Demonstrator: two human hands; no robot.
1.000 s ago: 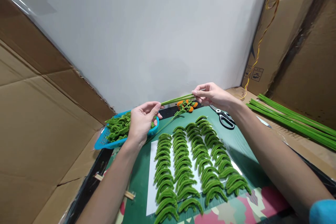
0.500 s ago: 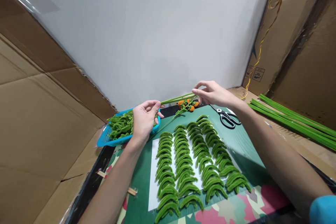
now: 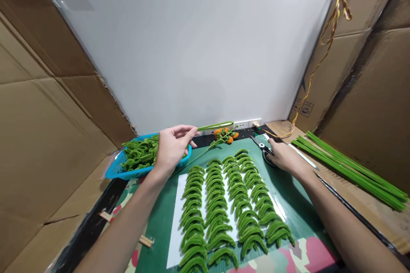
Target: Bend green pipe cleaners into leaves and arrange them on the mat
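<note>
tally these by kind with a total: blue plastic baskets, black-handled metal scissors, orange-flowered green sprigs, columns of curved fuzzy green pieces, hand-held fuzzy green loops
Blue plastic basket: 1
Black-handled metal scissors (pair): 1
Orange-flowered green sprig: 1
Columns of curved fuzzy green pieces: 4
Fuzzy green loop, in the left hand: 1
Total: 8

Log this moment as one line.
left hand: holding looped green strip | right hand: at scissors | white sheet: curved green pieces
</note>
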